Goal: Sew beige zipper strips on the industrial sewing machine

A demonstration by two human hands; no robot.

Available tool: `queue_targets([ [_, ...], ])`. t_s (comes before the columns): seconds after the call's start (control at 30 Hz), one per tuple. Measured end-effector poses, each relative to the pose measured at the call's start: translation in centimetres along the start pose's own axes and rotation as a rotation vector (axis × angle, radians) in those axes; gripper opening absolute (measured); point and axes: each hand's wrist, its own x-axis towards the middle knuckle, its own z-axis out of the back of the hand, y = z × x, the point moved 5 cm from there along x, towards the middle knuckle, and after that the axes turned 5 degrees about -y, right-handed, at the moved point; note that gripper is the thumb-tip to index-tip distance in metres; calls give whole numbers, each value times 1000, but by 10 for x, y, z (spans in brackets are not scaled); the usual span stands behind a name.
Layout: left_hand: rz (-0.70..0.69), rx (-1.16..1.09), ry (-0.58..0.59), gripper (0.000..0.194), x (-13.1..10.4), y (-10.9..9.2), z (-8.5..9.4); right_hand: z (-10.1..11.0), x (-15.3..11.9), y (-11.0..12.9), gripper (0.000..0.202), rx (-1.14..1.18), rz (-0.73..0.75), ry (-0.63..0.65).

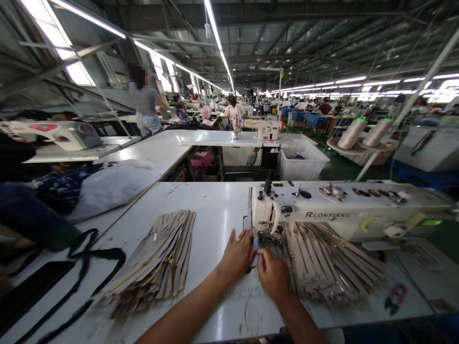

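Just left of the needle area of a white sewing machine [308, 210], my left hand [236, 253] lies palm down with its fingers spread over a narrow piece of fabric [255, 243]. My right hand [273, 273] is closed beside it, thumb and forefinger pinching the near end of that piece. A pile of beige strips with gold-coloured zipper parts [161, 258] lies to the left. Another pile of such strips [326, 267] sits under the machine arm, right of my right hand.
Pink thread snips [396, 297] lie at the right. Black straps [86, 282] and a white plastic bag [114, 186] are at the left. Two thread cones [352, 134] stand behind the machine. A white bin [303, 160] and a standing person [144, 102] are farther back.
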Motion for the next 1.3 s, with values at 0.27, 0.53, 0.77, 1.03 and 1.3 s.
queue_targets([
  [0.27,-145,137,183,37,-64,-39,12,1,0,-4,26,2,-47,-9],
  [0.53,-440,-88,171,16,-38,-33,51,1,0,-4,26,30,-69,-8],
  [0.77,-314,-630,-88,7,-27,-44,139,2,1,-5,22,76,-103,-2],
  [1.03,304,-1215,-118,23,-7,-16,67,18,3,-7,37,159,-162,-62],
  [1.3,415,-1074,-72,22,-9,8,-23,0,2,-13,25,125,-161,-60],
])
